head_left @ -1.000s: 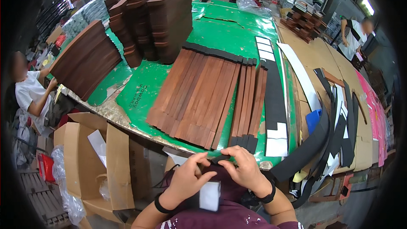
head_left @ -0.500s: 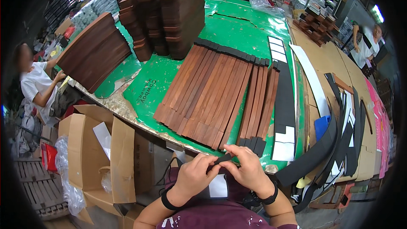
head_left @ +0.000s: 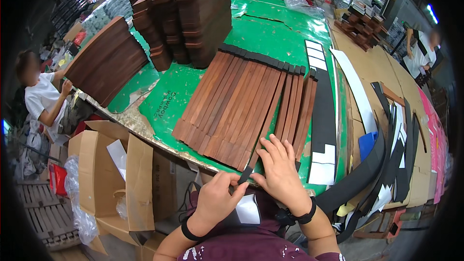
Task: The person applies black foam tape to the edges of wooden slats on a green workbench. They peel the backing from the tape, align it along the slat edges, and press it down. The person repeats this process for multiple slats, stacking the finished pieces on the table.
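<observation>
A row of brown wooden slats (head_left: 227,108) lies side by side at the front of the green-covered table (head_left: 258,33). Dark foam caps their far ends. My left hand (head_left: 218,199) pinches a short black foam strip (head_left: 245,176) between thumb and forefinger, against the near end of one slat. My right hand (head_left: 286,179) is open, its fingers stretched over the near ends of the slats on the right. It covers most of the black pieces on those ends. Its thumb points toward the strip.
Tall stacks of dark wooden boards (head_left: 205,24) stand at the back left. A black strip sheet with white backing (head_left: 324,116) lies right of the slats, then a pile of black strips (head_left: 398,149). An open cardboard box (head_left: 140,183) sits below left. Other people are around the table.
The foam strip, held before by both hands off the table edge, is now at a slat's end in my left hand. My right hand has released it and spread over the slats.
</observation>
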A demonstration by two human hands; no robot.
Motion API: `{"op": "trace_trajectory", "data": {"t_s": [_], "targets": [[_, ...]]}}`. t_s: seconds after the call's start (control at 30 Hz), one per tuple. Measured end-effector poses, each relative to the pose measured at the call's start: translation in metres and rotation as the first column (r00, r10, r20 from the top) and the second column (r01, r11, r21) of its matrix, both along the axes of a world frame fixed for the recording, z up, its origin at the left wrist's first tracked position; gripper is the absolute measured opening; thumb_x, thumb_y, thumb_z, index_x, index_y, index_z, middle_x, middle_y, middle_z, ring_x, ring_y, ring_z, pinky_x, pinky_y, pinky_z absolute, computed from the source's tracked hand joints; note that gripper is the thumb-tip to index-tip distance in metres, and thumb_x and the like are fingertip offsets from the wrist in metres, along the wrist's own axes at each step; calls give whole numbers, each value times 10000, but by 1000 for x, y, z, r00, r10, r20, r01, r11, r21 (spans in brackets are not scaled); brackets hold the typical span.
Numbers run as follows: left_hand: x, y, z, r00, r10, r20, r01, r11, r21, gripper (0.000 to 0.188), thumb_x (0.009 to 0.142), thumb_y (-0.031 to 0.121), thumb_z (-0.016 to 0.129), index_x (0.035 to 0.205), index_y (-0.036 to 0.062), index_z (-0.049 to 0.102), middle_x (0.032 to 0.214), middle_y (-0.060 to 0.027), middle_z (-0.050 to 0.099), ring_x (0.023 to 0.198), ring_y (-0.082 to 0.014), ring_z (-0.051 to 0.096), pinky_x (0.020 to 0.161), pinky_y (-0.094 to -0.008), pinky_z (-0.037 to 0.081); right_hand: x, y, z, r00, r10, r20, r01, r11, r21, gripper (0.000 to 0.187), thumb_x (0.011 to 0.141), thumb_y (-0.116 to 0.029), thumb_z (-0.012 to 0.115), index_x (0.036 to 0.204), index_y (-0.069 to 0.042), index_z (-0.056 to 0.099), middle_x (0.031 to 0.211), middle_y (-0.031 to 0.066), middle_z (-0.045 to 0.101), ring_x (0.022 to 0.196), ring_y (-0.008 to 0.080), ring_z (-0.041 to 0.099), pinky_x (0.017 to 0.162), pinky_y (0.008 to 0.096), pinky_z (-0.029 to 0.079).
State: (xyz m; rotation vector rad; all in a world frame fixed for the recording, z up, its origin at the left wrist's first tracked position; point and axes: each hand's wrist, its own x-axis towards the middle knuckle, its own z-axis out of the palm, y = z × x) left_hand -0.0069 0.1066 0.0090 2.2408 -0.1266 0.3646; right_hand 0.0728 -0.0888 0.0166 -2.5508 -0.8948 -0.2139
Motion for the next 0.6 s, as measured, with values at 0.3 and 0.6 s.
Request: {"op": "trace_trajectory", "data": {"t_s": [0.3,0.6], "targets": [[7,-19,-2,993,18,-114,-8,996,85,323,837,163,910,1022,29,682,880,-108,729,791,-287,745,695,-389,593,-6,-15,8,993,54,-109,-47,996,71,937,736,-254,950,1524,2,513,1525,181,578,1532,424,431,1251,660,267],[15,-32,8,978,82,-190,-33,967,251,328,857,191,898,1009,19,664,789,-120,750,697,-283,757,628,-393,591,-3,-23,-2,991,63,-122,-50,993,104,1083,755,-259,937,1647,-23,370,1542,146,602,1513,398,469,1242,664,270]]}}
